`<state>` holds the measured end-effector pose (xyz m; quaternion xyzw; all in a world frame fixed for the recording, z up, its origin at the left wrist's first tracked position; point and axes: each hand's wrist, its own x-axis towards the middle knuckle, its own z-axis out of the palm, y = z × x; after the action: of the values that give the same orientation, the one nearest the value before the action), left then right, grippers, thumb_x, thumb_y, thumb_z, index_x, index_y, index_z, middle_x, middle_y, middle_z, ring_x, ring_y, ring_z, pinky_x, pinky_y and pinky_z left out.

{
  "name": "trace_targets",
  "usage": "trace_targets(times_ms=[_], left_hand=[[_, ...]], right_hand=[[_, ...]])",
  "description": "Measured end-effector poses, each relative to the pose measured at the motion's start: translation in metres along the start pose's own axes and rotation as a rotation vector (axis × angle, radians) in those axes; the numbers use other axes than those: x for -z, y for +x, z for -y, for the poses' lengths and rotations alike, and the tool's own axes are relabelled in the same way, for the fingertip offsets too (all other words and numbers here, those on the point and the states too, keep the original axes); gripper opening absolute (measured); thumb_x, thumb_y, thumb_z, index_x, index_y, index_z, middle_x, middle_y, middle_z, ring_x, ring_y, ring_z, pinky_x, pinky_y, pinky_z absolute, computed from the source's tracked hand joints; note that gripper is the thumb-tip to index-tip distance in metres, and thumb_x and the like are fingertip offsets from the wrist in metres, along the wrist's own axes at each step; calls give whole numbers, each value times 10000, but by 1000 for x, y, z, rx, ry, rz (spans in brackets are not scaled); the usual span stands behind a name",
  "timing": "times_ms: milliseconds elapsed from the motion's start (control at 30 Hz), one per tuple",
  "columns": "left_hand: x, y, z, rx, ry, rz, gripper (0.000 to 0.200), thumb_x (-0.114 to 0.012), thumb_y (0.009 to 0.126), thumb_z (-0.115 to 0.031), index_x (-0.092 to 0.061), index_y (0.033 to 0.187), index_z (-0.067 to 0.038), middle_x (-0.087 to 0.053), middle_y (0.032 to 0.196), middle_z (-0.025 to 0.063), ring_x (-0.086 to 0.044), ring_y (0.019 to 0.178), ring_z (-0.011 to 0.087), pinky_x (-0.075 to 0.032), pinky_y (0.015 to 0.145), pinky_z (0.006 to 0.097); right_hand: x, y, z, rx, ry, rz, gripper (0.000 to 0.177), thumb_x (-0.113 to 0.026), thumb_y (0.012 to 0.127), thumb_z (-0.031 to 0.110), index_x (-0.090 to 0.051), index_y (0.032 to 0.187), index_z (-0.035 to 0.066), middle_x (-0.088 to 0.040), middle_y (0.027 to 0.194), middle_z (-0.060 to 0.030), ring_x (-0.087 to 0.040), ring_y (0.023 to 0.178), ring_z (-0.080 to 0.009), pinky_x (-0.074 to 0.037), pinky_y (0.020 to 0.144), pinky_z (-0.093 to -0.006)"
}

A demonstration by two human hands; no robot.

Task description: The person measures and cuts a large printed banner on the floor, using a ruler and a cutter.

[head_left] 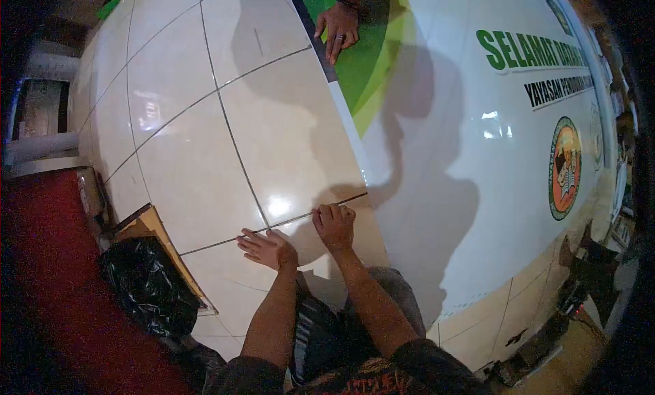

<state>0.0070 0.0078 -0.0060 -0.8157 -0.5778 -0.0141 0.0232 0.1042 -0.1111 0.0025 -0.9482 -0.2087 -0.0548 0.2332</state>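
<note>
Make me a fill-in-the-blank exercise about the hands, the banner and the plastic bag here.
The left hand and right hand are down at the tiled ____. On one finger, the co-worker's hand wears a ____. The word SELAMAT on the banner is coloured ____. The plastic bag is coloured ____.

Missing words: floor; ring; green; black.

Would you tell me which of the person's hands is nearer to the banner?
Right: the right hand is over the tiles, a little left of the banner; the left hand is over the tiles too, farther left.
</note>
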Motion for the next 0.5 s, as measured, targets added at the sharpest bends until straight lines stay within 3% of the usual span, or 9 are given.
trace_targets(times_ms=[67,500], left_hand=[[8,2,-5,54,19,95,674,-443,1014,-350,-169,1577,-100,-128,1628,208,-140,1501,376,-130,1203,527],[-2,0,4,50,-35,76,706,-504,992,-346,-187,1573,-99,-142,1625,209,-113,1507,371,-109,1208,533]], right_hand=[[-1,0,-2,4,3,-7,169,-709,848,274,-602,891,150,-581,851,-25,-564,825,-238,-401,797,-443],[-8,-3,-4,6,-12,35,176,-686,865,312,-595,865,161,-601,858,-23,-574,840,-240,-410,789,-442]])
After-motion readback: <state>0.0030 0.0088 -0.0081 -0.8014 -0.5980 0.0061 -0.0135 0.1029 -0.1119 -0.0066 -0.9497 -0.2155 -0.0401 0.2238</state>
